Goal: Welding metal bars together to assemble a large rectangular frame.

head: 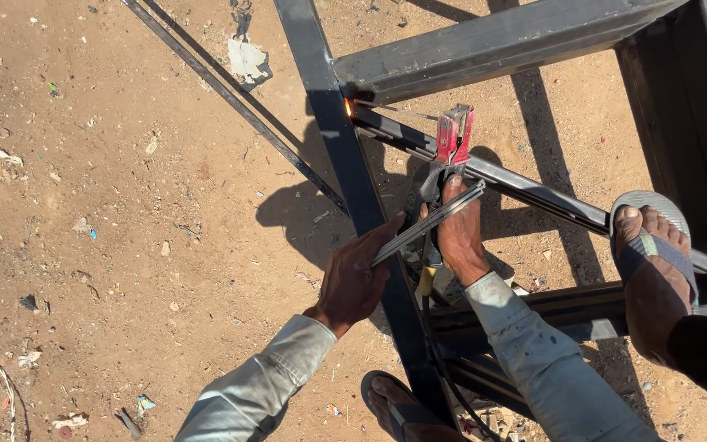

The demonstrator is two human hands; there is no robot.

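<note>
Two bare hands work close together over a dark painted steel frame of square tubes (345,147) that lies on the sandy ground (124,229). The left hand (353,278) is closed on a bundle of thin grey welding rods (427,223), thumb on top, and the rods point up and to the right, across the other hand. The right hand (460,233) is closed around the black handle of a red electrode holder (454,135); its jaws stand up above the knuckles, and a thin rod goes from it to the left, to a small orange glowing spot (348,106) at the joint where 2 tubes meet. A black cable w/ yellow piece (425,282) hangs below the right hand. Both arms wear light grey sleeves. At the right, a foot in a grey flip-flop sandal (652,245) rests on a lower bar of the frame; another sandal foot (398,409) is at the bottom edge, beside the long tube. Small litter and paper scraps lie on the sand.
</note>
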